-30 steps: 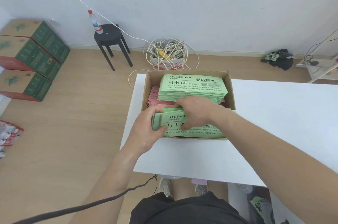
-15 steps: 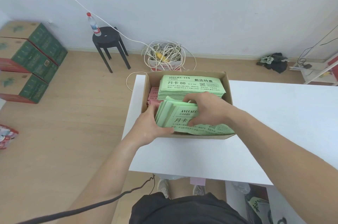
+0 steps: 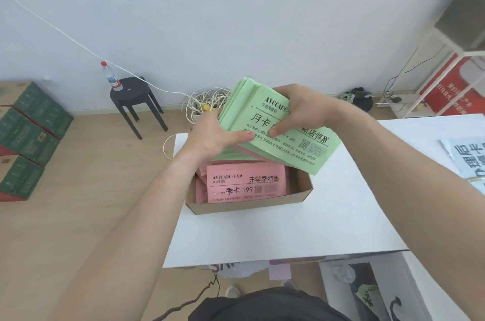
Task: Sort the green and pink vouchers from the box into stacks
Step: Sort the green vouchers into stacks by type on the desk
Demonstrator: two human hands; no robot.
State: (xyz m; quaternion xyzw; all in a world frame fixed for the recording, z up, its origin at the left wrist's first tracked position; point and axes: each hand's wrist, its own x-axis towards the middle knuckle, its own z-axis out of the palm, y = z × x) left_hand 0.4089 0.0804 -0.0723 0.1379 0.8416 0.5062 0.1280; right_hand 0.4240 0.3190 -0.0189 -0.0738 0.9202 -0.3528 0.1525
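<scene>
A thick bundle of green vouchers [image 3: 309, 152] is held tilted in the air above the far part of the cardboard box [image 3: 252, 206], printed face up with black lettering and a QR code. A thin pink edge shows low in its side. The left hand [image 3: 215, 137] grips the bundle's left end, thumb on top and fingers curled beneath. The right hand [image 3: 301, 108] wraps over the far edge, its thumb pressing the printed face.

In the box lie pink vouchers [image 3: 246, 185], loosely stacked (the top one sits slightly askew). The box sits near the left edge of the white table [image 3: 288, 236]. Bare white top runs from the box to a blue printed sheet [image 3: 464, 155] at the right edge. On the floor beyond are a cable tangle [image 3: 207, 103] and a black stool [image 3: 133, 95] bearing a bottle [image 3: 111, 76].
</scene>
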